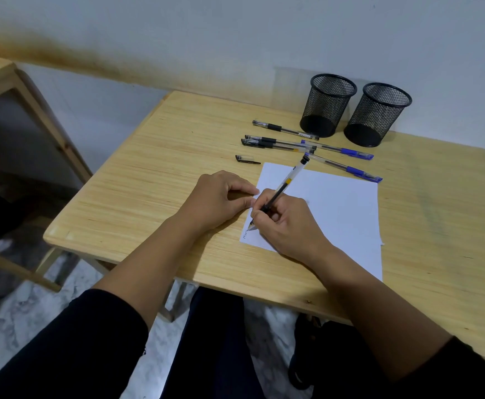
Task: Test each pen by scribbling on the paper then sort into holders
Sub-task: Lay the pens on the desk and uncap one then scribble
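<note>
Holders (332, 106) (377, 116) both hold nothing; R hand (284, 223) grips pen (283, 187), L hand (221, 198) curled on paper (336, 208).

A sheet of paper (336, 208) lies on the table (154, 168), toward its near right. Two holders stand at the far edge, one (326, 106) just left of the other (378, 115). Between holders and paper lie five pens: three (281, 136) to the left, two (347, 159) to the right. A loose cap (247, 159) lies left of the paper's far corner.
</note>
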A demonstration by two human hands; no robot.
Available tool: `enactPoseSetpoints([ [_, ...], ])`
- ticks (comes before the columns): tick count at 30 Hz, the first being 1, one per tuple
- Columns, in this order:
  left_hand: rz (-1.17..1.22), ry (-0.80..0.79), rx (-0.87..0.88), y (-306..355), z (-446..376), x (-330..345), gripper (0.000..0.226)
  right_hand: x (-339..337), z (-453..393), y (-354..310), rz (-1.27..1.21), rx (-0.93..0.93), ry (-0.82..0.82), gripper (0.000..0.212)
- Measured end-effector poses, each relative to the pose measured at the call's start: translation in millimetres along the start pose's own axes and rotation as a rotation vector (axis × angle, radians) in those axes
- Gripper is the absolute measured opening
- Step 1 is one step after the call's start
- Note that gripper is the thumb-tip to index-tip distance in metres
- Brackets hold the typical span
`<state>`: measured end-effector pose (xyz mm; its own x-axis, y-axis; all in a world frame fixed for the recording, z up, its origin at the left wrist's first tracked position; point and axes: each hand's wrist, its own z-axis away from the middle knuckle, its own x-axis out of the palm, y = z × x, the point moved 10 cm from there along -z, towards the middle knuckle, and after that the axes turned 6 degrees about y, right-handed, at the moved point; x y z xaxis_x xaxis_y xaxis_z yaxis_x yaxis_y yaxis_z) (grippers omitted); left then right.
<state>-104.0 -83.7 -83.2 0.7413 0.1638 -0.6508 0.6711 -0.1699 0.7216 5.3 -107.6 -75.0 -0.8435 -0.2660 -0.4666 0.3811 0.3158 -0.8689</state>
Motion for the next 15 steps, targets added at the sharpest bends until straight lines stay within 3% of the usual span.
enactPoseSetpoints([
  [11, 0.024, 0.005, -0.012, -1.1, -0.6, -0.4, 0.022, 0.0, -1.0, 1.5, 0.011, -0.005, 0.012, 0.024],
  [15, 0.032, -0.001, -0.017, -0.9, 0.0, 0.0, 0.022, -4.9, -1.8, 6.0, -0.012, 0.029, 0.055, 0.015],
])
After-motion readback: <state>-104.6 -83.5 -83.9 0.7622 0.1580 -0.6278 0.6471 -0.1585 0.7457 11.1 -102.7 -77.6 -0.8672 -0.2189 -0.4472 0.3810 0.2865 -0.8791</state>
